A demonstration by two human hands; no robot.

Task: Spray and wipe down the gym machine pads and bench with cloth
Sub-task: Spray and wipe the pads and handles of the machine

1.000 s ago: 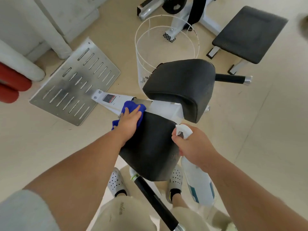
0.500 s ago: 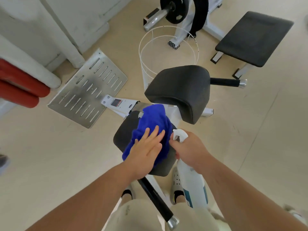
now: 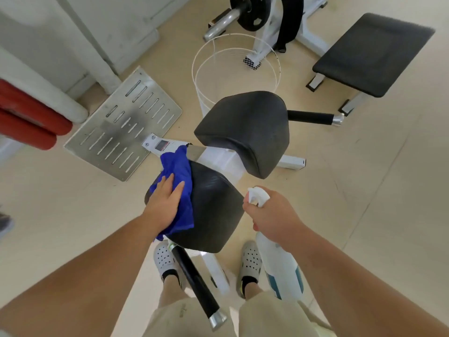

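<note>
A black near pad [image 3: 213, 205] of the white gym machine sits just in front of me, with a second black pad [image 3: 245, 130] behind it. My left hand [image 3: 164, 203] presses a blue cloth [image 3: 179, 171] flat against the near pad's left side, fingers straight. My right hand [image 3: 274, 215] grips the neck of a white spray bottle [image 3: 279, 263] to the right of that pad, nozzle pointing left. A black flat bench [image 3: 371, 52] stands at the far right.
A white wire basket [image 3: 233, 69] stands behind the pads. A slotted metal plate [image 3: 124, 125] lies on the floor to the left, beside red rolls [image 3: 26, 122]. A barbell plate [image 3: 250, 10] sits at the back. Black machine handles [image 3: 194, 283] stick out near my feet.
My left hand has slid the blue cloth from the middle of the near pad over to its left edge. The right hand with the bottle has stayed beside the pad.
</note>
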